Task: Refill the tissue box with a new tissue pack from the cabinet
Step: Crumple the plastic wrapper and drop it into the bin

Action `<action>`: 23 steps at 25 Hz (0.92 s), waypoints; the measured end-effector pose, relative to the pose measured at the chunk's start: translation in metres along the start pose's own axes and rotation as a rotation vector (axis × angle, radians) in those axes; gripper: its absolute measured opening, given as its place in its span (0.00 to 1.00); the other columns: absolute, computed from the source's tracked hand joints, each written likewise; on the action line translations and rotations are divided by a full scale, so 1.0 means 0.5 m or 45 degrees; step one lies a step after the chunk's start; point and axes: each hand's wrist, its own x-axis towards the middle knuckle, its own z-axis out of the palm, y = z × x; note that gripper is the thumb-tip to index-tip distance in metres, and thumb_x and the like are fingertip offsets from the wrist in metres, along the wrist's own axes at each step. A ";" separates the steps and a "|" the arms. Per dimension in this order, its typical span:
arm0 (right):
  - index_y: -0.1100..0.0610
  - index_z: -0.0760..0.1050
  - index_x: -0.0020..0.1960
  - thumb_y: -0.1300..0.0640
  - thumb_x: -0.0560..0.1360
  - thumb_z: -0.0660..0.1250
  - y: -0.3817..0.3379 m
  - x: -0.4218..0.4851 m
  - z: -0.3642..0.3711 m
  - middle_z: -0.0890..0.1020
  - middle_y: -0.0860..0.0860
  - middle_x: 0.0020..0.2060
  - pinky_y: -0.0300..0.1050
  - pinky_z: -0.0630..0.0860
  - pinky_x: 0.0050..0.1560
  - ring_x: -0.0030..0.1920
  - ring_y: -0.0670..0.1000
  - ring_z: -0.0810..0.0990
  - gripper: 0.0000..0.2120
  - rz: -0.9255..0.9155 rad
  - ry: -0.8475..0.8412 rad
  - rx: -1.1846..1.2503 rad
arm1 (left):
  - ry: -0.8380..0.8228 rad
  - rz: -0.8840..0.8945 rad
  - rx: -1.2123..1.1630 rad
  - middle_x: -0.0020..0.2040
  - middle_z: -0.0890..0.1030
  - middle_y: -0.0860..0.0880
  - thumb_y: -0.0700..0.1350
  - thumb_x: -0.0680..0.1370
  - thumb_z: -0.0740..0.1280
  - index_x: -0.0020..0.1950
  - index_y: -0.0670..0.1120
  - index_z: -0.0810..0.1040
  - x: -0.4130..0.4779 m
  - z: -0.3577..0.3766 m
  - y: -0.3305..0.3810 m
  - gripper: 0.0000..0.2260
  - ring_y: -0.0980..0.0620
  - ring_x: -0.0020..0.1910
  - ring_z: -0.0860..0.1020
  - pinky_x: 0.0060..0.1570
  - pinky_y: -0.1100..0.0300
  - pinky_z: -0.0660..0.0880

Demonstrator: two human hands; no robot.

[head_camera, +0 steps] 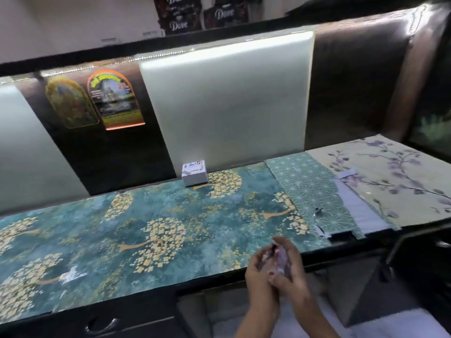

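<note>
1. A small glossy pack [277,261], blurred and pinkish, sits between both hands just over the front edge of the counter [122,230]; whether it is the tissue pack cannot be told.
2. The left hand [260,276] curls around the pack's left side, fingers bent closed on it.
3. The right hand [290,267] wraps the pack's right side, fingers folded over it and touching the left hand.
4. A small white box [194,172] stands at the counter's back edge, well apart from the hands.
5. Two arched pictures [111,98] hang on the dark panel behind the counter.
6. A drawer handle [101,324] shows below the counter's front edge.
</note>
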 end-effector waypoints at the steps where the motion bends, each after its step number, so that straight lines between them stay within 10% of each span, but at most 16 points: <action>1: 0.43 0.69 0.60 0.52 0.64 0.66 -0.004 -0.017 -0.015 0.73 0.46 0.58 0.27 0.69 0.55 0.58 0.38 0.74 0.25 -0.073 0.052 -0.169 | -0.133 -0.167 -0.170 0.34 0.82 0.41 0.33 0.77 0.55 0.42 0.38 0.77 -0.019 0.022 -0.007 0.12 0.48 0.31 0.82 0.31 0.63 0.80; 8: 0.43 0.75 0.42 0.58 0.69 0.66 0.006 -0.090 -0.216 0.81 0.41 0.38 0.23 0.71 0.38 0.39 0.34 0.78 0.10 0.102 0.953 -0.335 | -0.700 -0.634 0.642 0.45 0.80 0.53 0.57 0.77 0.52 0.50 0.50 0.81 -0.082 0.110 -0.152 0.20 0.56 0.41 0.75 0.40 0.62 0.68; 12: 0.54 0.76 0.46 0.61 0.74 0.62 0.076 -0.144 -0.376 0.80 0.53 0.39 0.43 0.76 0.40 0.38 0.49 0.78 0.06 0.363 1.345 -0.456 | -0.765 -0.277 1.291 0.37 0.82 0.54 0.49 0.78 0.56 0.47 0.38 0.83 -0.025 0.129 -0.235 0.19 0.63 0.37 0.74 0.38 0.70 0.68; 19: 0.52 0.73 0.28 0.54 0.70 0.59 0.319 -0.252 -0.516 0.74 0.54 0.31 0.43 0.66 0.30 0.32 0.54 0.70 0.13 0.892 1.586 -0.225 | -0.861 -0.336 1.566 0.35 0.74 0.46 0.40 0.74 0.63 0.36 0.44 0.75 0.076 0.148 -0.457 0.07 0.52 0.39 0.71 0.37 0.62 0.67; 23: 0.51 0.65 0.35 0.57 0.71 0.58 0.485 -0.316 -0.601 0.69 0.52 0.31 0.35 0.69 0.23 0.31 0.53 0.69 0.06 1.126 1.602 -0.105 | -0.947 -0.315 1.654 0.42 0.74 0.46 0.37 0.76 0.61 0.43 0.44 0.76 0.123 0.126 -0.609 0.06 0.58 0.37 0.72 0.33 0.76 0.66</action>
